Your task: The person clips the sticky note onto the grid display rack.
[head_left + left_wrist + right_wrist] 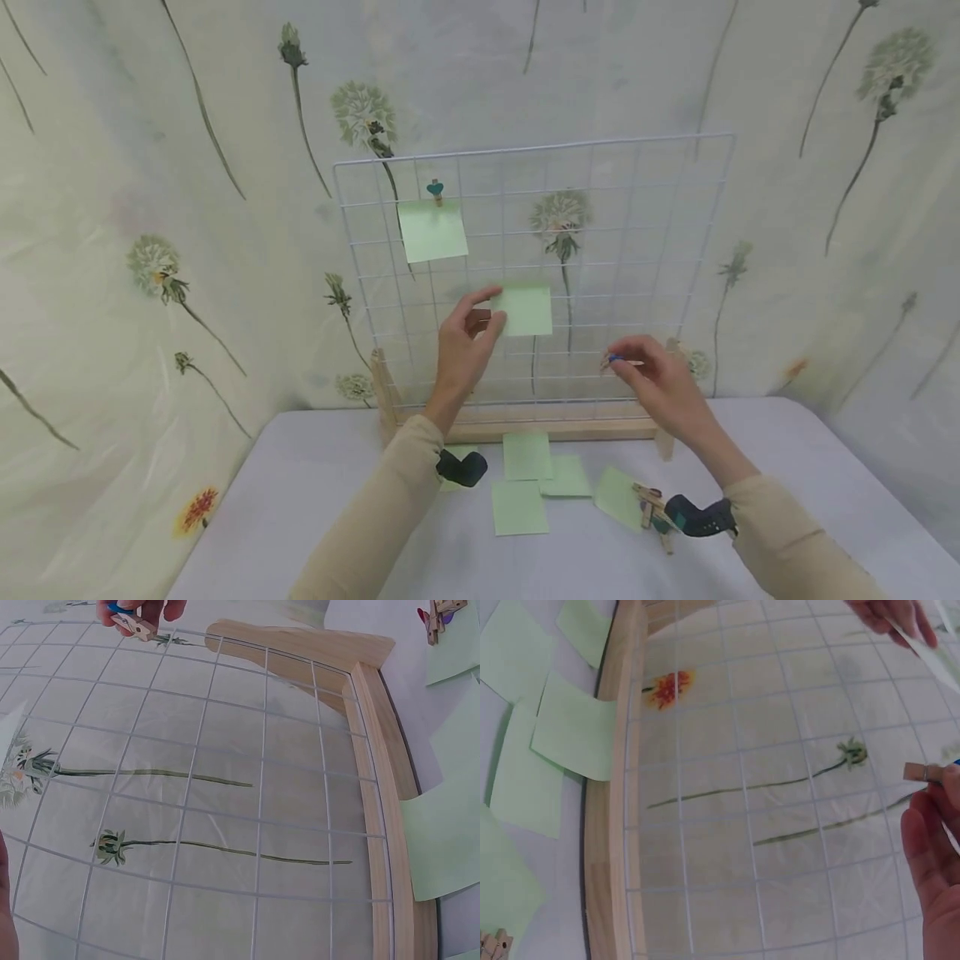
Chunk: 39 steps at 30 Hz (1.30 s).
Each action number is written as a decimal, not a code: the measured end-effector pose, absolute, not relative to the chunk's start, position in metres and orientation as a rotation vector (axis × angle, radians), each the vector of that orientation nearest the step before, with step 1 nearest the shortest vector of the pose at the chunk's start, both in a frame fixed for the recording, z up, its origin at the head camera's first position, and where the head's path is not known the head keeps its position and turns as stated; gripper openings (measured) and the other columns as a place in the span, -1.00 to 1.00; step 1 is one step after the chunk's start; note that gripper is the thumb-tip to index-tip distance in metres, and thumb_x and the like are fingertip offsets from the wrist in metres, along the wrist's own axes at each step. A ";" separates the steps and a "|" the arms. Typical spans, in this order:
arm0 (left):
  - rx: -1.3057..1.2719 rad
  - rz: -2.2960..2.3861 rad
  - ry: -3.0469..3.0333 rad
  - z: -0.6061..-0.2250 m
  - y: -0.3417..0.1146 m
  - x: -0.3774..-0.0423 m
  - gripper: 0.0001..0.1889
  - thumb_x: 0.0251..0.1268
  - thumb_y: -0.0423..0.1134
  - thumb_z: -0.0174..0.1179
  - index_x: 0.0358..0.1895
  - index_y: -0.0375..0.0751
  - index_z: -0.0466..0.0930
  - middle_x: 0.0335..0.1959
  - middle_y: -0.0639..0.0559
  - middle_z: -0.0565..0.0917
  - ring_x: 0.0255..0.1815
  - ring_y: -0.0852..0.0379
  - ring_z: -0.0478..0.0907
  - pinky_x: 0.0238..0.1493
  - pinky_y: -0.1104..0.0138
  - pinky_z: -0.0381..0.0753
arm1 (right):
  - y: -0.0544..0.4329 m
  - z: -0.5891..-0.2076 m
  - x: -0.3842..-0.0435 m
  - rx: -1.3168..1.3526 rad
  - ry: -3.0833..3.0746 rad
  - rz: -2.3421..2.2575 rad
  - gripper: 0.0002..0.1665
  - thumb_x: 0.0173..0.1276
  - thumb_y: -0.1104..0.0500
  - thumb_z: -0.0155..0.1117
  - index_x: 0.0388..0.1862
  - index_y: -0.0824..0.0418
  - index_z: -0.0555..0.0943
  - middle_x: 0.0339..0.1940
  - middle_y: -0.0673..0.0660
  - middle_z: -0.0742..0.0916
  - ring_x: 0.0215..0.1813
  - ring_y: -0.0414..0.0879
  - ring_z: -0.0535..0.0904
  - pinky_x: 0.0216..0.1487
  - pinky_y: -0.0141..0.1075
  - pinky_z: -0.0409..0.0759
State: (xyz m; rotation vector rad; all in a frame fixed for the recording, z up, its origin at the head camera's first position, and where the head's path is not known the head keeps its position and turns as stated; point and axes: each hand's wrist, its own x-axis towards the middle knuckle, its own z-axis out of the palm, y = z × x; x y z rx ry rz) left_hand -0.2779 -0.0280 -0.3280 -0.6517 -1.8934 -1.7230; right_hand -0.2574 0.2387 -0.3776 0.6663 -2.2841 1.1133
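My left hand point(467, 346) pinches a pale green paper note point(527, 310) by its left edge, held up at the middle of the white wire grid point(637, 230). To the right and a little lower, my right hand point(660, 383) holds a small wooden clothespin point(606, 361) with a blue decoration between thumb and fingers. The right wrist view shows the tip of this clothespin point(922, 772) apart from the wires. Another green note point(432, 233) hangs at the grid's upper left under a clothespin with a teal heart point(435, 190).
The grid stands in a wooden base point(555, 430) on a white-covered table point(300, 500). Several green notes point(521, 508) lie in front of it. A pile of clothespins point(656, 517) overlaps the rightmost note. Behind hangs a dandelion-patterned curtain point(225, 100).
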 end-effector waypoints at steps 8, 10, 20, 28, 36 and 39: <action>-0.669 -1.706 -1.887 -0.322 -0.025 -0.283 -0.70 0.26 -0.48 0.11 0.06 -0.41 0.52 0.05 -0.23 0.61 -0.09 -0.09 0.61 0.01 0.18 0.61 | 0.236 -0.360 -0.262 0.663 -2.270 1.052 -0.74 0.30 0.38 0.18 -0.03 0.25 0.53 -0.15 0.10 0.67 -0.07 -0.50 0.46 -0.11 -0.70 0.45; -0.655 -1.701 -1.894 -0.322 -0.025 -0.284 -0.71 0.26 -0.48 0.11 0.05 -0.41 0.53 0.04 -0.22 0.62 -0.09 -0.07 0.61 0.00 0.21 0.61 | 0.234 -0.356 -0.261 0.673 -2.268 1.042 -0.75 0.31 0.36 0.19 -0.04 0.23 0.54 -0.15 0.07 0.67 -0.07 -0.50 0.46 -0.11 -0.70 0.45; -0.654 -1.621 -1.915 -0.310 -0.026 -0.282 -0.69 0.29 -0.47 0.09 0.09 -0.40 0.51 0.10 -0.22 0.59 -0.02 -0.12 0.58 -0.07 0.14 0.62 | 0.233 -0.342 -0.267 0.718 -2.225 1.035 -0.75 0.29 0.39 0.19 -0.04 0.27 0.54 -0.16 0.12 0.67 -0.08 -0.47 0.47 -0.11 -0.68 0.46; -0.653 -1.622 -1.907 -0.305 -0.020 -0.286 -0.66 0.26 -0.51 0.07 0.11 -0.38 0.48 0.12 -0.21 0.56 -0.07 -0.09 0.58 -0.21 0.35 0.58 | 0.231 -0.330 -0.273 0.714 -2.243 1.027 -0.79 0.34 0.30 0.17 -0.05 0.20 0.53 -0.15 0.04 0.65 -0.07 -0.44 0.48 -0.10 -0.67 0.46; -0.657 -1.566 -1.923 -0.296 -0.017 -0.284 -0.64 0.25 -0.52 0.05 0.13 -0.34 0.47 0.12 -0.20 0.55 -0.15 -0.09 0.61 -0.26 0.38 0.57 | 0.229 -0.314 -0.277 0.727 -2.231 0.997 -0.81 0.33 0.32 0.17 -0.07 0.23 0.53 -0.18 0.07 0.66 -0.08 -0.43 0.48 -0.11 -0.66 0.46; -0.671 -1.566 -1.926 -0.292 -0.016 -0.285 -0.63 0.25 -0.51 0.06 0.15 -0.34 0.46 0.12 -0.20 0.54 -0.20 -0.10 0.62 -0.27 0.40 0.58 | 0.229 -0.308 -0.279 0.732 -2.228 0.981 -0.80 0.34 0.31 0.16 -0.06 0.23 0.53 -0.17 0.08 0.67 -0.09 -0.44 0.48 -0.12 -0.66 0.45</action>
